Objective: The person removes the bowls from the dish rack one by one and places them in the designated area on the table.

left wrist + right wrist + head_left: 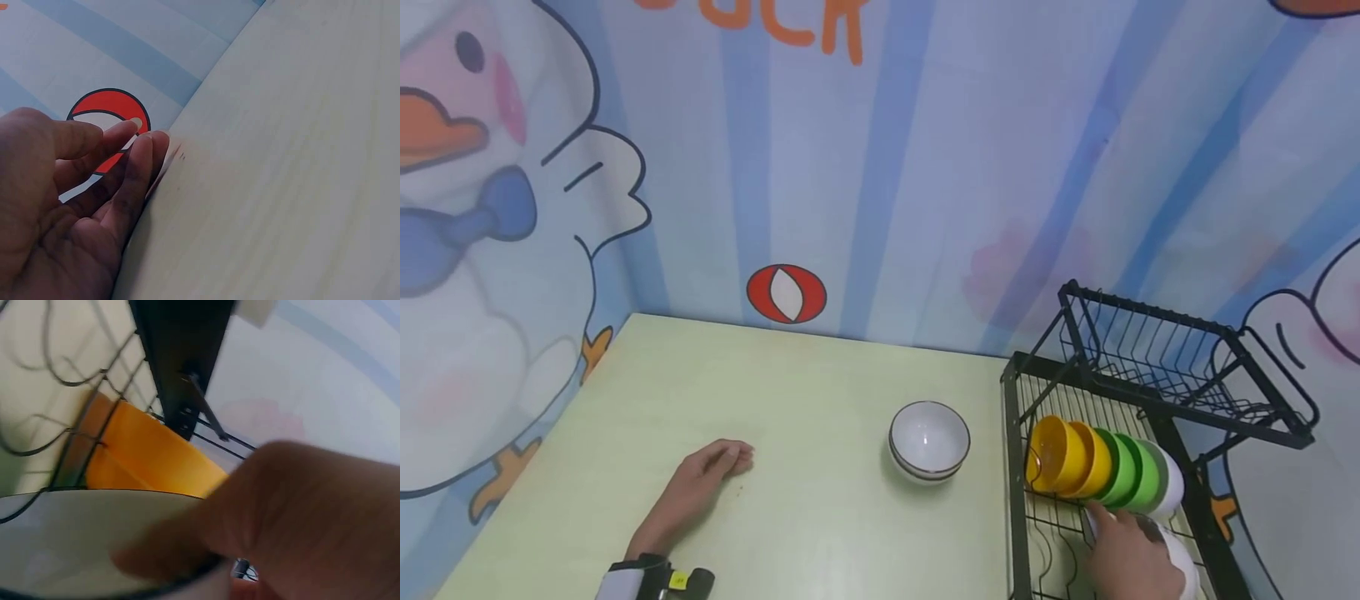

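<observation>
My right hand (1131,558) is over the front part of the black dish rack (1019,508), gripping a white bowl (69,544) with a dark rim. In the right wrist view the thumb reaches over the rim onto the bowl's inner wall, while the other fingers are mostly hidden. Just behind this hand, yellow bowls (1054,457), green bowls (1144,477) and a white bowl (1170,485) stand on edge in a row in the rack. My left hand (700,479) rests on the table at the left, fingers loosely curled and holding nothing.
A small stack of white bowls (929,437) with dark rims sits on the pale table (805,400), left of the rack. An upper wire shelf (1180,358) rises over the rack's back part. Behind the table hangs a blue striped backdrop (887,167) with cartoon ducks.
</observation>
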`<state>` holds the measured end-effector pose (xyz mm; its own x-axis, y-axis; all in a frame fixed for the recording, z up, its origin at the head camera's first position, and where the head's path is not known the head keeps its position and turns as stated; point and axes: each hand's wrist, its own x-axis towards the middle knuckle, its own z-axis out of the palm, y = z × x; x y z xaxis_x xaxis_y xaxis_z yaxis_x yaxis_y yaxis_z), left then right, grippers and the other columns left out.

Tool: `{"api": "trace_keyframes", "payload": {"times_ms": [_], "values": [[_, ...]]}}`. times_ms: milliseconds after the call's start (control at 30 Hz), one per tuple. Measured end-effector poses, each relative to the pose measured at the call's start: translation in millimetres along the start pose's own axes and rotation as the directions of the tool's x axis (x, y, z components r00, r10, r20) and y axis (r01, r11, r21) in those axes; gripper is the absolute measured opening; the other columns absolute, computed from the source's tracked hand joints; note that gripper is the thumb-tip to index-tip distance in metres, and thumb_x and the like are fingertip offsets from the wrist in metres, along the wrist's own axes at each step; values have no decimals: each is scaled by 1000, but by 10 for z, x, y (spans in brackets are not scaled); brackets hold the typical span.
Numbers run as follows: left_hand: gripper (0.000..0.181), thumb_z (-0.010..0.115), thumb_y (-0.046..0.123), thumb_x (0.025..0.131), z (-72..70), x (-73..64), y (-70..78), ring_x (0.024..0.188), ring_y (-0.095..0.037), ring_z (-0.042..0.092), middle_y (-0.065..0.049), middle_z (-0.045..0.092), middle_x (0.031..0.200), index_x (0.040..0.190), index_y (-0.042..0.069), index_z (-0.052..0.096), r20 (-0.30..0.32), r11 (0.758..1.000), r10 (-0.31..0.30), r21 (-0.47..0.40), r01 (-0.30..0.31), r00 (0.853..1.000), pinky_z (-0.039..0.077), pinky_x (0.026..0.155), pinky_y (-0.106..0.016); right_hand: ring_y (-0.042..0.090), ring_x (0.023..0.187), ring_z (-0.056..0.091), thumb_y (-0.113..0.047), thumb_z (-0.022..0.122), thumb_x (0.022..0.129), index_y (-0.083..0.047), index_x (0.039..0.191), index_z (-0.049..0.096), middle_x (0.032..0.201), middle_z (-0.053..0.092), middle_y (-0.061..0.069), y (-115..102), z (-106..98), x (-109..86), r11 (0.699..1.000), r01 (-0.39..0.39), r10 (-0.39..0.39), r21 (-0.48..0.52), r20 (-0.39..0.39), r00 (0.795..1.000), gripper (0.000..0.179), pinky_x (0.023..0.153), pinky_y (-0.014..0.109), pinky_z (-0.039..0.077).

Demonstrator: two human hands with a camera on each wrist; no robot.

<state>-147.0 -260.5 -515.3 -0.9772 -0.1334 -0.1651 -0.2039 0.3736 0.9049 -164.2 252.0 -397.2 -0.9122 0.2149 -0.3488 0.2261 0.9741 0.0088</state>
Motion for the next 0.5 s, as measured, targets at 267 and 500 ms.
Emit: {"api": "trace_keyframes", "payload": {"times_ms": [267, 500], "values": [[38, 42, 34, 108, 5, -2, 34, 119, -21, 66, -9, 68, 127, 130, 9, 60, 7, 1000, 13, -1, -13, 1000, 42, 115, -49, 51, 97, 59, -13, 66, 93, -16, 141, 48, 127, 54, 22, 21, 113, 22, 990, -12, 3, -140, -60, 998, 51, 73, 67, 54], [39, 42, 36, 107, 22, 5, 22, 120, -22, 66, -8, 68, 127, 130, 10, 60, 3, 1000, -2, 4, 2, 1000, 39, 116, -52, 47, 105, 57, -12, 70, 91, -19, 142, 49, 139, 53, 16, 33, 60, 14, 975, 107, -126, -195, -88, 988, 56, 65, 69, 53]]}}
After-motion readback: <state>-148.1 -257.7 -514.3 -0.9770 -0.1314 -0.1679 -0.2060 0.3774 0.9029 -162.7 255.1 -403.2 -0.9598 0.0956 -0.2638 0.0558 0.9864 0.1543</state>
